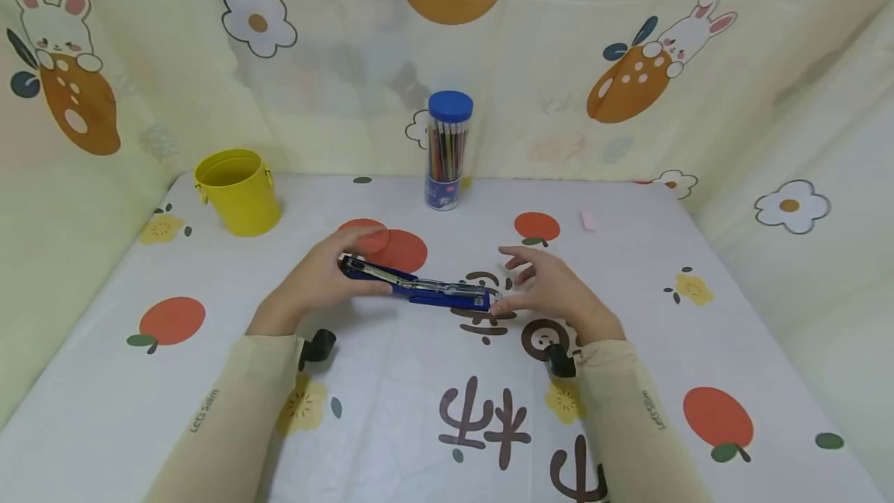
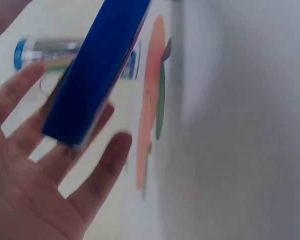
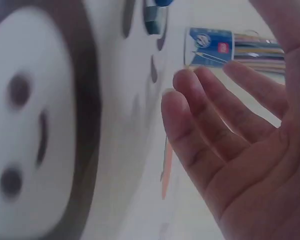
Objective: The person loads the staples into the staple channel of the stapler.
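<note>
A long blue stapler (image 1: 426, 289) is held roughly level over the table, its metal rail showing on the upper side. My left hand (image 1: 324, 274) grips its left end between thumb and fingers. From the left wrist view, a smooth blue side of the stapler (image 2: 97, 70) crosses in front of the spread fingers. My right hand (image 1: 548, 289) is beside the stapler's other end, thumb tip close to it and the other fingers loosely bent. In the right wrist view its palm and fingers (image 3: 205, 120) hold nothing.
At the back centre stands a clear tube of pencils (image 1: 447, 154) with a blue lid. A yellow bucket (image 1: 247, 204) is at the back left. Toward the back right lies a small pink eraser-like block (image 1: 588, 220). A patterned cloth (image 1: 391, 425) covers the table; a curtain hangs behind.
</note>
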Tool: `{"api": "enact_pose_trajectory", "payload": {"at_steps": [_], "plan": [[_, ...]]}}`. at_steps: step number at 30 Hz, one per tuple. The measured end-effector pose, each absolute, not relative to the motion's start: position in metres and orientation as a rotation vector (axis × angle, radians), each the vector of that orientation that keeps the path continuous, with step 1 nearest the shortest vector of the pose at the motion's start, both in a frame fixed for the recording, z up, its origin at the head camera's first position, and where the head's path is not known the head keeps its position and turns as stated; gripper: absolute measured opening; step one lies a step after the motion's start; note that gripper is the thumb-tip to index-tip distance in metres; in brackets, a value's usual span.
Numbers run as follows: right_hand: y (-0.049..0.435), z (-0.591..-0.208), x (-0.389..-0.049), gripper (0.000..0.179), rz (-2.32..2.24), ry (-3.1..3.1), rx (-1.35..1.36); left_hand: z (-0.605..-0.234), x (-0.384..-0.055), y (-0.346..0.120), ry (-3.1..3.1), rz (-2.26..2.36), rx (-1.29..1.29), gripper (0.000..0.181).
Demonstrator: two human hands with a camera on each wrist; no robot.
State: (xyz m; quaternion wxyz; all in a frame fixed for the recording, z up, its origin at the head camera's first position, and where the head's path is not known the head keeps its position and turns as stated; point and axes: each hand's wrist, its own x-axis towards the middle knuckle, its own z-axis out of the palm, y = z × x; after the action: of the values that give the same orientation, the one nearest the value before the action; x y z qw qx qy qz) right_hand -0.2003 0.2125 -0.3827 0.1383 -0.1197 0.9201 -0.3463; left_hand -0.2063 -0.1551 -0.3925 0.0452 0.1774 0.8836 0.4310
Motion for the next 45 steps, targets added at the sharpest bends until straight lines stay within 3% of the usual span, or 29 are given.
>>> {"api": "enact_pose_trajectory", "payload": {"at_steps": [10, 24, 45], "plan": [[0.217, -0.392, -0.203, 0.088, -1.183, 2.524, -0.355, -0.413, -0.21, -0.165, 2.357, 1.7, 0.553, 0.072], [0.215, -0.403, -0.202, 0.06, -1.122, 2.58, -0.34, -0.431, -0.211, -0.175, 2.296, 1.773, 0.46, 0.055], [0.213, -0.405, -0.202, 0.034, -1.017, 2.639, -0.264, -0.435, -0.214, -0.176, 2.32, 1.755, 0.386, 0.047]]}}
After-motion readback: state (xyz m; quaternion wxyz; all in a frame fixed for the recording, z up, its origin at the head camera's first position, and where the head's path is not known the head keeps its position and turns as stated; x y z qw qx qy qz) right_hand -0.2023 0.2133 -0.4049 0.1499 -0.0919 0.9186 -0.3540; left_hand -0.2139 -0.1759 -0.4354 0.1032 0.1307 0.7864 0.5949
